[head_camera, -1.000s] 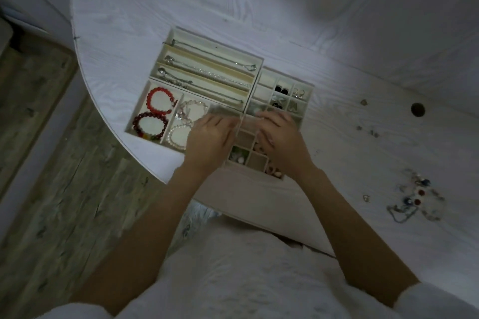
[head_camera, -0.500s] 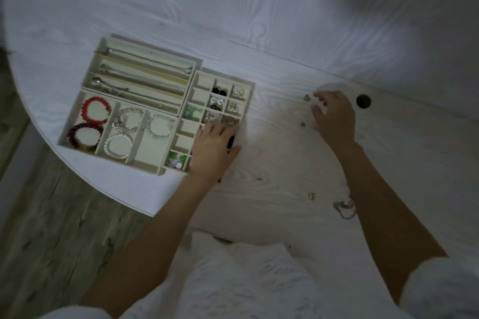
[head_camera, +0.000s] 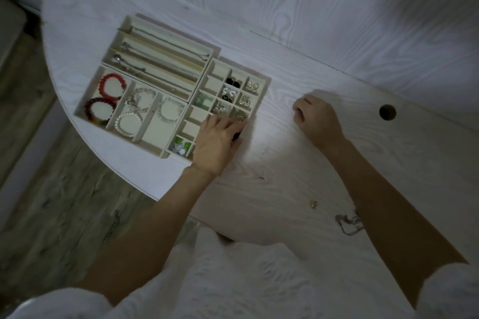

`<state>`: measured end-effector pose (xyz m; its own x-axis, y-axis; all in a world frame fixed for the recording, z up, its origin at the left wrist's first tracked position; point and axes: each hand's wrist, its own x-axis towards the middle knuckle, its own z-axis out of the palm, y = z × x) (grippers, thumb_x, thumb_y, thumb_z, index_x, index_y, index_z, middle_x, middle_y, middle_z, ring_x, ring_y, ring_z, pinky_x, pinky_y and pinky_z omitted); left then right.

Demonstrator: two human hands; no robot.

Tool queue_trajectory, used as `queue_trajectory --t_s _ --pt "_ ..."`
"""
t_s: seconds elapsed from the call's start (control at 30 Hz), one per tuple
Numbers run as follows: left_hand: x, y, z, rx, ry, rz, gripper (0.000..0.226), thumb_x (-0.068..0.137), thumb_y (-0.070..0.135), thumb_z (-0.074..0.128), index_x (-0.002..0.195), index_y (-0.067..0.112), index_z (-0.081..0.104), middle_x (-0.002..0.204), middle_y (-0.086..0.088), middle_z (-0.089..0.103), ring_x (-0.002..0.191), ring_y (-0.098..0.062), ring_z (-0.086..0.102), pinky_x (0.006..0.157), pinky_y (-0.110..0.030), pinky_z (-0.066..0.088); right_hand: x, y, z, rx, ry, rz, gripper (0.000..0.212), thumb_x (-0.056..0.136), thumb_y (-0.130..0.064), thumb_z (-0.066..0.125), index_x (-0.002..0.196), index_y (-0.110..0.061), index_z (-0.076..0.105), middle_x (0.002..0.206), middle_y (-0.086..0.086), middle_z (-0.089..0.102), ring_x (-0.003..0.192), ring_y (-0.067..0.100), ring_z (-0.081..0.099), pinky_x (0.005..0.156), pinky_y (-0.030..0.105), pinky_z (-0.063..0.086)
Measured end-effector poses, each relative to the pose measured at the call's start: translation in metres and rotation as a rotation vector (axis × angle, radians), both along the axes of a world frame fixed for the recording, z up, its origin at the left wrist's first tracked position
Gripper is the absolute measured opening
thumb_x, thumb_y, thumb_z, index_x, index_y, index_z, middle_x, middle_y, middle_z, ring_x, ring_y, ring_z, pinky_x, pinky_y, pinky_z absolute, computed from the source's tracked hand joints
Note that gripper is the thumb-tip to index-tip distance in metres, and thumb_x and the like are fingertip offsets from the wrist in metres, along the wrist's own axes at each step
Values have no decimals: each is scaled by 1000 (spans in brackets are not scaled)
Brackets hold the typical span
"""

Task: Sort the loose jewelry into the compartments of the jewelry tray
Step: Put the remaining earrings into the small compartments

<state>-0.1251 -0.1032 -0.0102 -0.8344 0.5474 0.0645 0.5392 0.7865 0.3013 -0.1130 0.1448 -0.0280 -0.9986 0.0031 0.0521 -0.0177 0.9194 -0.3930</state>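
Drawn back left from the far spot by the hole [head_camera: 387, 112], right hand [head_camera: 317, 119] now, fingers curled under toward the surface [head_camera: 298, 184]; left hand [head_camera: 217, 142] much where it was on the tray's near right corner.

Largest first: pale wood-grain surface, rounded at its left edge, floor beyond. Tray [head_camera: 267, 83] at the left, well filled. Far long slots hold chains [head_camera: 166, 59]. Near left compartments hold a red bracelet [head_camera: 112, 85], a dark bracelet [head_camera: 99, 109], and pearl bracelets [head_camera: 128, 124]. Right-hand grid of small cells carries earrings [head_camera: 251, 86] and other small pieces, with green beads [head_camera: 180, 145] in the nearest cell; several cells bare.

Left hand laid flat over the grid's near right cells, fingers fairly straight, no grip on anything visible; a dark item peeks out at its right edge, unidentifiable. Right hand on bare surface just right of the tray, fingers together and curled; whether a small piece is pinched beneath cannot be told, since the fingertips are hidden.

Loose jewelry left: a small gold ring [head_camera: 313, 204] near, between the forearms, and a tangled chain [head_camera: 347, 223] beside the right forearm, partly hidden by it.

Judged progress: most sorted, a handful of small items outstanding. Likely step in hand: gathering a small piece from the surface for one of the bare cells.
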Motion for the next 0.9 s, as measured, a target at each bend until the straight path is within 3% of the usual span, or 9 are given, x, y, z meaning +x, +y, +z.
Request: queue_trajectory --t_s 0.13,0.3,0.5,0.7,0.8,0.9 --pt "-6 -15 3 80 -32 54 29 88 33 57 112 21 69 97 0 67 87 -25 56 73 -29 33 -3 -14 1 -147 -56 -172 9 92 -5 50 92 1 56 93 5 52 72 22 51 62 29 39" --pt "-26 -68 0 123 48 330 28 91 31 54 111 16 68 99 -6 67 87 -30 57 76 -39 42 -12 -49 17 -302 55 -140 11 89 3 52 91 1 62 96 10 53 73 8 45 67 5 34" --pt "-33 -93 -4 110 -6 445 28 84 22 71 111 17 69 95 -7 67 86 -30 56 73 -37 41 -76 -118 32 -375 -31 63 13 88 -5 61 99 -8 68 94 5 66 79 11 60 74 16 49" --pt "-35 -95 -6 301 -154 447 24 83 16 73 106 12 69 92 -7 66 74 -26 63 65 -35 54 -103 -140 28 -349 -97 1 18 86 -5 64 103 -7 67 96 6 68 86 14 63 82 31 55" --pt "-38 -97 -7 321 -173 439 22 83 17 74 104 12 70 91 -7 67 75 -25 65 67 -37 56 -100 -128 27 -327 -11 -70 10 84 -8 66 94 -10 68 90 4 64 82 16 58 73 29 52" --pt "-39 -98 -6 337 -190 435 23 83 19 73 105 13 71 93 -6 68 76 -23 65 69 -34 56 -103 -127 24 -207 -52 -38 7 83 -17 70 89 -14 71 94 3 61 94 20 53 71 19 40"
